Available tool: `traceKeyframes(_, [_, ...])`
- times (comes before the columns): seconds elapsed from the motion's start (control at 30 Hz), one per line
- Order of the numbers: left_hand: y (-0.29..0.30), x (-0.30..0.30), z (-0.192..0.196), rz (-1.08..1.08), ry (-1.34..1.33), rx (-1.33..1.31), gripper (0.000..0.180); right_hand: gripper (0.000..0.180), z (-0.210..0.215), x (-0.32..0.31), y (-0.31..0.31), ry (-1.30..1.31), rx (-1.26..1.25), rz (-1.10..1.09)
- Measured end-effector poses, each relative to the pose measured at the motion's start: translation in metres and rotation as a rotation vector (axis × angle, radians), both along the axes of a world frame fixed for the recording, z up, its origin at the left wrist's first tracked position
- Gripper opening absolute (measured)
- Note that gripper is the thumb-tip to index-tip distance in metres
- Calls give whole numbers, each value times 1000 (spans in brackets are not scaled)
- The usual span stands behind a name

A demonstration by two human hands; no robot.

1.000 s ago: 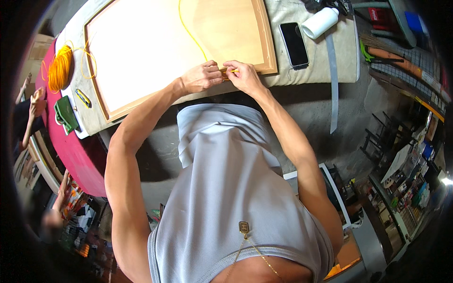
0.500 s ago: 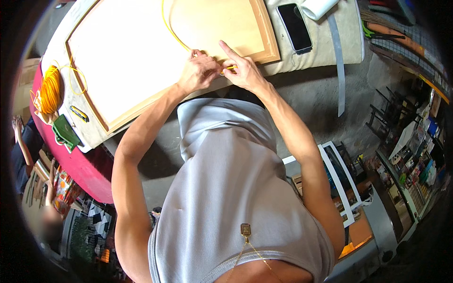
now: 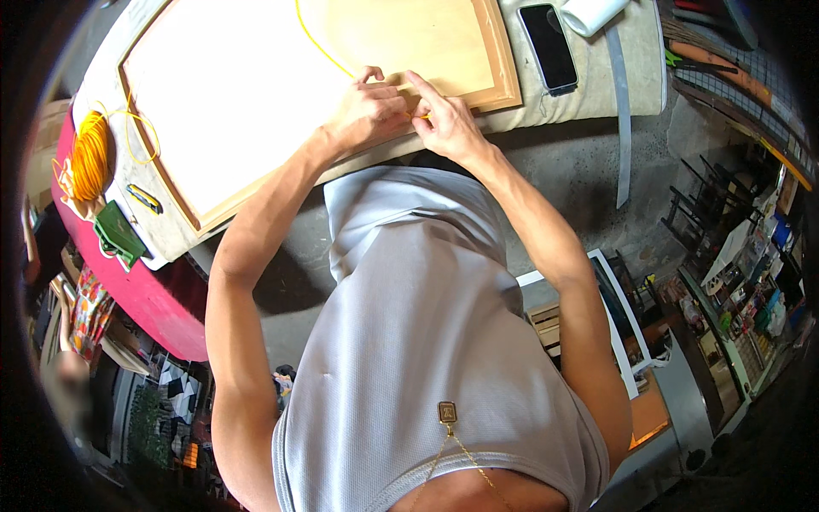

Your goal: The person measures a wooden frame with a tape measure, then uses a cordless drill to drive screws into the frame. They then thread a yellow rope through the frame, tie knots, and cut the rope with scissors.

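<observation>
A thin yellow cord (image 3: pixel 317 48) runs down across a framed panel (image 3: pixel 504 53) to my hands at its near edge. My left hand (image 3: pixel 368 113) is curled on the cord, one finger bent outward. Close beside it, my right hand (image 3: pixel 447 128) pinches a short stretch of the same cord, with its index finger pointing up and away. A bit of yellow shows between the two hands. My fingers hide exactly how the cord is held. The panel has a brown taped border and a brightly lit face.
On the padded table lie a phone (image 3: pixel 548 48), a white roll (image 3: pixel 590 13) and a grey strip (image 3: pixel 621 128) hanging over the edge. At left are a yellow cord bundle (image 3: pixel 90 155), a yellow-black cutter (image 3: pixel 143 199) and a green pouch (image 3: pixel 119 235). Another person is at far left.
The whole view has shifted slightly. My left hand has moved a little away from me, and its outer finger now sticks out more. My right hand keeps its pinch.
</observation>
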State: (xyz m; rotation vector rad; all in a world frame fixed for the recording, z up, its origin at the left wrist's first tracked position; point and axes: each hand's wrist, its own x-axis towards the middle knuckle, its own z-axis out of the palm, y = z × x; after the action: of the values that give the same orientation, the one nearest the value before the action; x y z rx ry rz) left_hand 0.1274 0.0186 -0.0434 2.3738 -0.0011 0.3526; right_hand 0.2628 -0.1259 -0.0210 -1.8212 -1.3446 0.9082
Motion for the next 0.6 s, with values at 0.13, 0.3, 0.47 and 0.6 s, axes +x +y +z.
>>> traceKeyframes(0.13, [3, -2, 4, -38, -7, 8, 16, 72, -1, -4, -5, 25, -69, -46])
traceKeyframes(0.3, [-5, -6, 5, 11, -48, 62, 19, 67, -8, -10, -11, -63, 69, -80])
traceKeyframes(0.47, [-6, -6, 3, 21, -115, 120, 22, 60, -15, -6, -8, -175, -104, 35])
traceKeyframes(0.6, [-6, -8, 0, 37, -87, 92, 22, 56, -15, -6, -8, -62, -84, -22])
